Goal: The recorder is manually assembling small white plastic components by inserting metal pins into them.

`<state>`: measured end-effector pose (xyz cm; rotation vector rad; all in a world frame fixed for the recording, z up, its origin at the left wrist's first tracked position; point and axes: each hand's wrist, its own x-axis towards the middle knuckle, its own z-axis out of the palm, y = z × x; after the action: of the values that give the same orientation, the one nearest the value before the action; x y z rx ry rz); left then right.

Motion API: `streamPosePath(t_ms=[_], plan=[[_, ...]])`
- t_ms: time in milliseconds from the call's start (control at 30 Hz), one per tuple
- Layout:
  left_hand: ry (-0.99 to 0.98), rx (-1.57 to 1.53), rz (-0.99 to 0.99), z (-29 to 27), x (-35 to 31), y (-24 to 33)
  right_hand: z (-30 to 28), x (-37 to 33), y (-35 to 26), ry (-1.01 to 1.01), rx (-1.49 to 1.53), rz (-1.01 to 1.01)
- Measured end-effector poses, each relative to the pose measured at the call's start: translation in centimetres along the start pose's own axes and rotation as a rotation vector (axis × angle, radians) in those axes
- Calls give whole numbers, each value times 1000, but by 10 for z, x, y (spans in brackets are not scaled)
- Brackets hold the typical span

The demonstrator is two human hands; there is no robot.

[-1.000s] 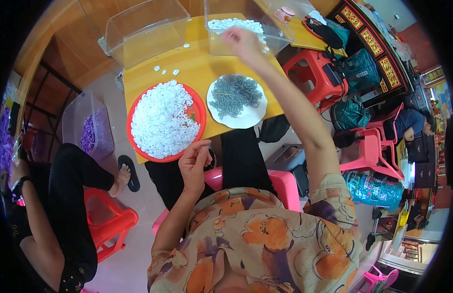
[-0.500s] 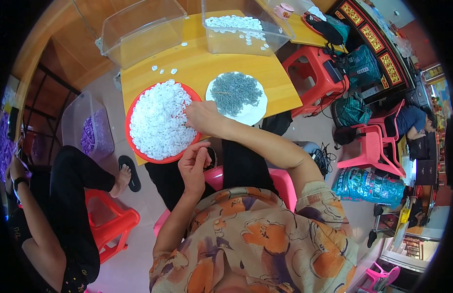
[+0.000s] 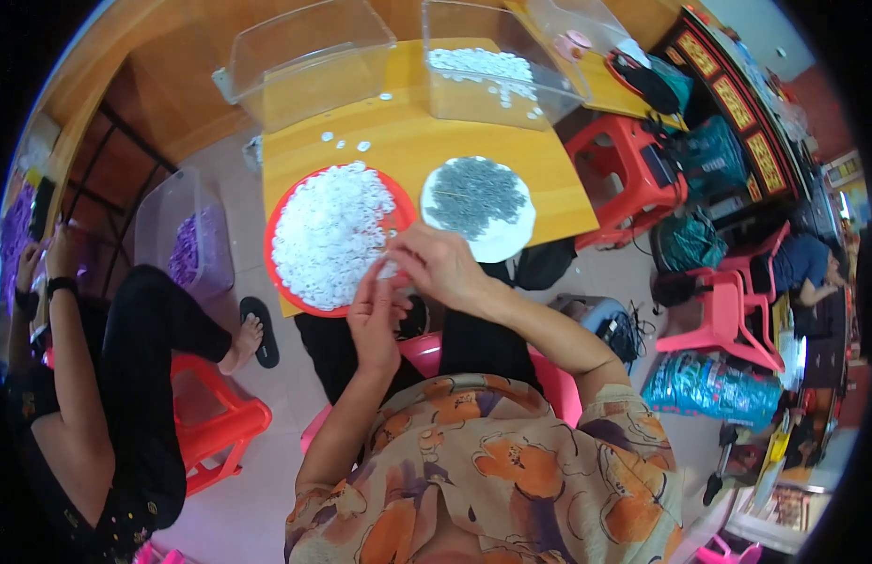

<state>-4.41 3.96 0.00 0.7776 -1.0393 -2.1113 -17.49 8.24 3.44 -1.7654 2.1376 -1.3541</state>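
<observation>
A round red tray (image 3: 278, 273) holds a heap of small white plastic pieces (image 3: 332, 235) at the table's near left. Over the tray's near right rim my two hands meet, fingertips together. My left hand (image 3: 372, 320) is pinched from below around a small white plastic piece (image 3: 389, 270). My right hand (image 3: 445, 268) closes on the same piece from the right, its fingers partly covering it. Right of the tray, a white plate (image 3: 500, 242) bears a pile of thin grey pieces (image 3: 476, 195), too small to make out singly.
Two clear plastic bins, one bare (image 3: 309, 70) and one with white pieces (image 3: 445, 99), stand on the yellow table (image 3: 398, 136). A few white pieces lie loose nearby. At left sits another person (image 3: 97, 376), beside a bin of purple pieces (image 3: 149, 235). Red stools (image 3: 624, 169) flank the table.
My right hand has come out of the white heap toward me and met my left hand, with a white piece now between the fingertips. The whole view has shifted slightly.
</observation>
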Motion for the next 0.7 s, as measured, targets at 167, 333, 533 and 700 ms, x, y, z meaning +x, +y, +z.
streamPosePath(t_ms=[167, 333, 533, 700], plan=[[-87, -80, -126, -6, -3, 1, -4, -35, -12, 134, 141, 47], [-148, -174, -275, -1, -5, -7, -11, -58, -2, 202, -114, -167], [-172, -250, -409, -9, -3, -18, -21, -67, 1, 152, -112, -182], [-122, -147, -317, -7, -1, -12, -51, -64, 58, 202, -234, 300]])
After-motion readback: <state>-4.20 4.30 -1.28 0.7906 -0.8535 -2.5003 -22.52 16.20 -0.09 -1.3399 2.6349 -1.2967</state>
